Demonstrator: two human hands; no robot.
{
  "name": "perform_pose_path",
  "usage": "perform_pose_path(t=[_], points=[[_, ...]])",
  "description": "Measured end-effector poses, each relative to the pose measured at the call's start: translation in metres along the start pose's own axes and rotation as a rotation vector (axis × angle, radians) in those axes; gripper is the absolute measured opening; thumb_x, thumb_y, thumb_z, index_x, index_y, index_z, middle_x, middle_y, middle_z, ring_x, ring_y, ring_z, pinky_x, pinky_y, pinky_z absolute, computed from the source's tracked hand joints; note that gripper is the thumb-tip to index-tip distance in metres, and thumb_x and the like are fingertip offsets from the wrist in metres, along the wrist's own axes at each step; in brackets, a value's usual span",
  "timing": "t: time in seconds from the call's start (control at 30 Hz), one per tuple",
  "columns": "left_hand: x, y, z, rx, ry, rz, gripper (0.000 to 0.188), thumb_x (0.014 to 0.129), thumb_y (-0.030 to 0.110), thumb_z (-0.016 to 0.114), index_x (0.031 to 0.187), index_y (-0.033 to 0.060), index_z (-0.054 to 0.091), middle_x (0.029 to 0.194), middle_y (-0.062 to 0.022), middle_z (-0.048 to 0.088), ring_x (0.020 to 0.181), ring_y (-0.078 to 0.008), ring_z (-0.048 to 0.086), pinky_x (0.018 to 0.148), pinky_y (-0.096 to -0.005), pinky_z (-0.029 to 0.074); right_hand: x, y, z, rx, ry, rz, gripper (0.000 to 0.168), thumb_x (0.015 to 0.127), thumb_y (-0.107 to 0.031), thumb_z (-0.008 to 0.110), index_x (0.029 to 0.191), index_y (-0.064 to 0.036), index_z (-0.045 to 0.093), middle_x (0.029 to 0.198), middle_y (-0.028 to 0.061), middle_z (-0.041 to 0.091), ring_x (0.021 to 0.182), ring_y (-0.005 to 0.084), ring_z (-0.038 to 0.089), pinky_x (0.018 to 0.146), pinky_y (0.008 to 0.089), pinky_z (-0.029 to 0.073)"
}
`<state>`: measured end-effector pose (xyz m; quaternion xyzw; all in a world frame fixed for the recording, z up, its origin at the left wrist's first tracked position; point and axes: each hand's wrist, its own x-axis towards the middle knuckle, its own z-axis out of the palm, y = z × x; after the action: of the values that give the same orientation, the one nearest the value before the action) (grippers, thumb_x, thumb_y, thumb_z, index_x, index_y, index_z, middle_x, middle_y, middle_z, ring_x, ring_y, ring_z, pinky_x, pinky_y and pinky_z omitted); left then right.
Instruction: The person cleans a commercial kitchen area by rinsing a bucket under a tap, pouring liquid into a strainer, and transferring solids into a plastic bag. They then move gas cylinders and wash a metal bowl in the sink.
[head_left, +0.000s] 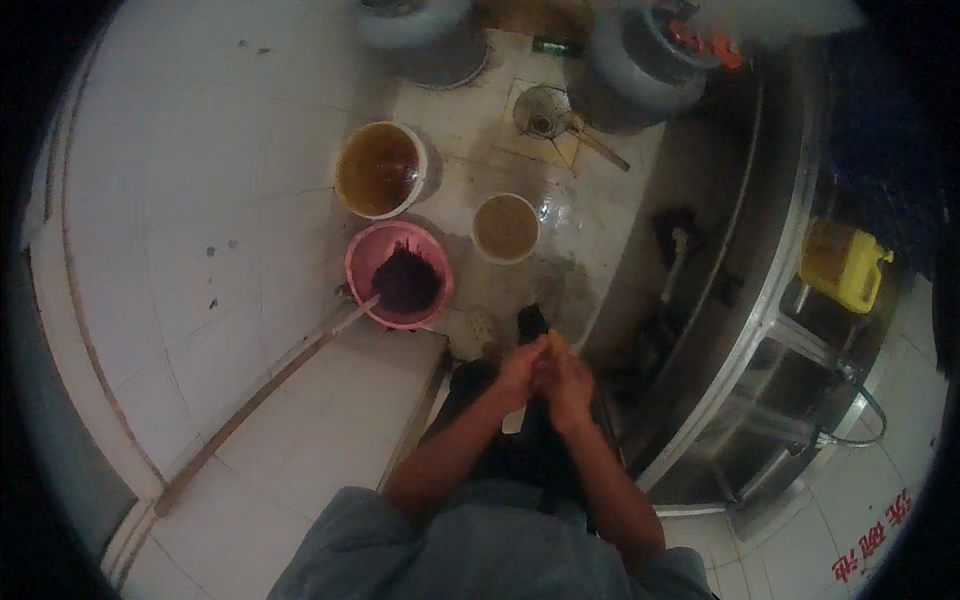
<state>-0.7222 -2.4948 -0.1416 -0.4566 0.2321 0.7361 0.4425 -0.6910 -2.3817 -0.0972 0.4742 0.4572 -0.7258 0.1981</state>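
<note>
My left hand (524, 366) and my right hand (566, 379) meet low in front of me, close together over my dark trousers. Between their fingers is a small yellowish-brown piece (556, 343), too blurred to name; the right hand is closed on it. Whether the left hand also grips something cannot be told. A dark object (532, 321), perhaps a shoe, shows just beyond the fingers. Farther out stands a small white tub of brownish liquid (506, 229). Left of it are a pink basin (360, 259) with a dark mop head (407, 281) in it and a bucket of amber liquid (377, 169).
Two large grey rounded containers (450, 45) (645, 75) stand at the far side. A handled strainer or scoop (544, 112) lies near a green bottle (553, 47). Metal sinks (757, 375) and a yellow jug (840, 266) line the right. The mop's handle (285, 369) extends left.
</note>
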Motion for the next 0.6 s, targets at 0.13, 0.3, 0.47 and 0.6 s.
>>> perform_pose_path(t=[0.13,0.3,0.47,0.6], points=[[-0.065,0.004,0.004,0.149,-0.028,0.049,0.040,0.098,0.044,0.054,0.115,0.0090,0.066,0.109,-0.0062,0.068,0.096,-0.0209,0.063,0.083,-0.0361,0.049,-0.038,0.023,0.015,-0.103,0.009,0.052,0.032,0.102,-0.033,0.051,0.107,-0.003,0.062,0.091,0.0080,0.068,0.073,0.0188,0.064,0.063,0.0331,0.053],[-0.111,-0.019,-0.097,-0.092,-0.025,0.356,0.030,0.098,0.034,0.055,0.093,0.0074,0.067,0.089,-0.0060,0.065,0.084,-0.0200,0.064,0.071,-0.0354,0.054,-0.097,0.014,0.059,-0.512,-0.330,0.172,0.037,0.101,-0.037,0.050,0.110,-0.003,0.061,0.088,0.0101,0.068,0.069,0.0210,0.064,0.060,0.0328,0.052],[-0.228,-0.062,-0.171,0.208,0.479,0.549,0.034,0.097,0.035,0.056,0.088,0.0037,0.065,0.080,-0.0055,0.062,0.072,-0.0181,0.058,0.066,-0.0353,0.049,-0.093,0.006,0.061,-0.727,-0.563,0.164,0.035,0.099,-0.032,0.051,0.117,-0.003,0.058,0.090,0.0137,0.069,0.067,0.0223,0.065,0.058,0.0336,0.052],[-0.357,-0.179,-0.231,0.539,0.890,0.684,0.038,0.098,0.036,0.055,0.085,0.0020,0.065,0.071,-0.0097,0.062,0.066,-0.0239,0.059,0.062,-0.0398,0.048,-0.038,0.002,0.053,-0.963,-0.638,0.042,0.025,0.095,-0.028,0.055,0.101,-0.005,0.059,0.084,0.0117,0.066,0.060,0.0239,0.063,0.050,0.0362,0.051]])
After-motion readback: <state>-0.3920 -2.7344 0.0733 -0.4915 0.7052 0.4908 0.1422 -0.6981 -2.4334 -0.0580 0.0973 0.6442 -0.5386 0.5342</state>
